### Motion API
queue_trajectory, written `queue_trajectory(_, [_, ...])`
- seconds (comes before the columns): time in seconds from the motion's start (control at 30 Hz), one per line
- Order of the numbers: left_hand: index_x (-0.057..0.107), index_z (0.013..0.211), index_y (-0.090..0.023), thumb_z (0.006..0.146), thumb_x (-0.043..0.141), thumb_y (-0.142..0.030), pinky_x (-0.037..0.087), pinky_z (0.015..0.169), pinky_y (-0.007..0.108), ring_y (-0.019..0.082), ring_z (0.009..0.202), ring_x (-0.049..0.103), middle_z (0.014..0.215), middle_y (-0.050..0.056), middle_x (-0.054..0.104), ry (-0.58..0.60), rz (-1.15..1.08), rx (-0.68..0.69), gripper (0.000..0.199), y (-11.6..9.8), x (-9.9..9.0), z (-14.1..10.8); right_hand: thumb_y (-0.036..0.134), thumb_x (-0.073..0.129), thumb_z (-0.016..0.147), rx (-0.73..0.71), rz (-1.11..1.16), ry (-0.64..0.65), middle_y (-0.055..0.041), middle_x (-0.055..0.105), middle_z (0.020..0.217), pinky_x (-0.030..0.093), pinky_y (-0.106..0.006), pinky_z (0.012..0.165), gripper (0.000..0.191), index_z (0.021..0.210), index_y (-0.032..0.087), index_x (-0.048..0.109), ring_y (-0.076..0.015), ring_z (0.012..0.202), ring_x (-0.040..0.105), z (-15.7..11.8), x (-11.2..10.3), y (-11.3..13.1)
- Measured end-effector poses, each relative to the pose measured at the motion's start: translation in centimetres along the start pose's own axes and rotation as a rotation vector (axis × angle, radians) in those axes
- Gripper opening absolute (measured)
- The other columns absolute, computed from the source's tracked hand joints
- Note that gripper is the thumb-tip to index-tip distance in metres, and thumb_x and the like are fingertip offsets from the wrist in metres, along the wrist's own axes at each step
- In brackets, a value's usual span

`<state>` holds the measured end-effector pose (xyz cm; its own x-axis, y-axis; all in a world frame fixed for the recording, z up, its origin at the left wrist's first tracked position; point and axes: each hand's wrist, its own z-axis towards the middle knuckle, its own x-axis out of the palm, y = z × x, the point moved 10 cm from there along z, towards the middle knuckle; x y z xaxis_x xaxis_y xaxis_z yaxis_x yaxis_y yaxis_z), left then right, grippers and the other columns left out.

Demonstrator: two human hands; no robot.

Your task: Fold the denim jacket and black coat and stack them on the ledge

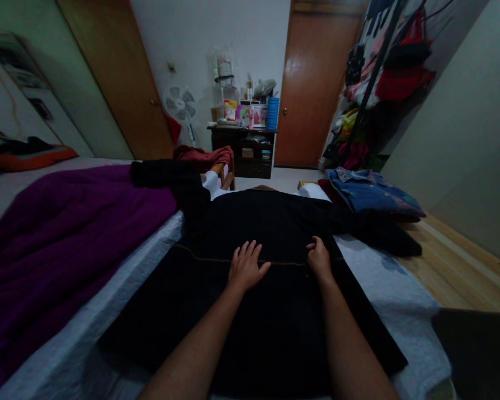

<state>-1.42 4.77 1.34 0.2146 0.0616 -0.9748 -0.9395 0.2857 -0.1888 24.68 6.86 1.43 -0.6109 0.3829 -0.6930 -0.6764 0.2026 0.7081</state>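
A long black coat (266, 322) lies spread out on the bed, with a thin brown line running across its middle. Its sleeves reach out to both sides, the left one onto purple cloth, and a brown collar edge shows at the far end. My left hand (246, 268) rests flat on the coat by the brown line, fingers spread. To the right, near the same line, my right hand (320, 260) has its fingers curled in against the coat's fabric. Its fingertips are partly hidden, and the fabric there is too dark to show folds clearly.
A purple blanket (79, 222) covers the bed on the left. Folded denim clothing (366, 189) is stacked at the far right. Beyond the bed are a dark cabinet (241, 169), a white fan (180, 104), a wooden door (304, 83) and hanging bags (406, 83).
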Motion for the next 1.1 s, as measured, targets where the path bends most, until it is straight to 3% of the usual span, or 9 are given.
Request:
queue_trajectory(0.2, [0.039,0.142,-0.024,0.088,0.032,-0.063,0.018,0.114,0.046,0.026,0.141,0.023,0.153,0.004,0.033,-0.012,-0.011,0.002,0.067,0.1,0.2,0.1,0.006,0.039,0.072,-0.228,-0.145,-0.111,-0.0145,0.061,0.111,0.039,-0.032,0.099,0.047,0.112,0.010,0.063,-0.0228,0.107,0.055,-0.7,-1.3,2.9])
queue_trajectory(0.37, [0.039,0.142,-0.025,0.088,0.030,-0.065,0.018,0.114,0.046,0.025,0.142,0.023,0.153,0.004,0.033,-0.023,-0.019,0.006,0.068,0.2,0.2,0.0,0.005,0.040,0.071,-0.187,-0.209,-0.086,-0.0146,0.062,0.107,0.040,-0.033,0.097,0.044,0.107,0.010,0.065,-0.0234,0.104,0.056,-0.7,-1.0,2.4])
queue_trajectory(0.63, [0.039,0.143,-0.025,0.088,0.033,-0.063,0.017,0.115,0.046,0.026,0.142,0.022,0.153,0.004,0.033,-0.009,-0.028,-0.011,0.066,0.1,-0.1,0.0,0.023,0.041,0.078,-0.130,0.261,-0.273,-0.0085,0.065,0.094,0.048,-0.033,0.079,0.034,0.104,0.014,0.060,-0.0205,0.084,0.061,-1.4,-4.4,1.6])
queue_trajectory(0.77, [0.039,0.142,-0.025,0.088,0.033,-0.063,0.016,0.115,0.046,0.025,0.142,0.023,0.152,0.003,0.033,-0.009,-0.040,-0.009,0.067,0.2,0.0,0.0,0.037,0.044,0.084,-0.161,0.310,-0.314,-0.0044,0.063,0.082,0.047,-0.029,0.069,0.031,0.102,0.016,0.059,-0.0173,0.071,0.059,-2.3,-5.2,2.6])
queue_trajectory(0.9, [0.040,0.142,-0.025,0.088,0.034,-0.063,0.017,0.115,0.046,0.025,0.141,0.023,0.152,0.004,0.034,-0.026,-0.029,-0.004,0.066,0.2,0.1,0.1,0.035,0.046,0.085,-0.259,0.166,-0.150,-0.0053,0.064,0.080,0.047,-0.029,0.071,0.028,0.097,0.016,0.062,-0.0177,0.073,0.059,-3.1,-2.8,4.9])
queue_trajectory(1.0, [0.040,0.142,-0.026,0.088,0.034,-0.063,0.017,0.114,0.046,0.026,0.141,0.023,0.152,0.003,0.034,-0.039,-0.017,-0.006,0.066,0.2,0.2,0.0,0.025,0.047,0.083,-0.429,-0.038,0.089,-0.0112,0.064,0.111,0.044,-0.032,0.090,0.034,0.113,0.015,0.060,-0.0206,0.103,0.058,-4.6,1.5,7.2])
queue_trajectory(1.1, [0.040,0.141,-0.026,0.088,0.035,-0.062,0.018,0.114,0.046,0.026,0.141,0.024,0.152,0.003,0.035,-0.042,-0.005,0.001,0.065,0.1,0.2,0.0,0.029,0.046,0.088,-0.530,-0.288,0.300,-0.0105,0.048,0.140,0.030,-0.037,0.107,0.045,0.132,0.018,0.050,-0.0214,0.132,0.038,-6.4,5.5,8.2])
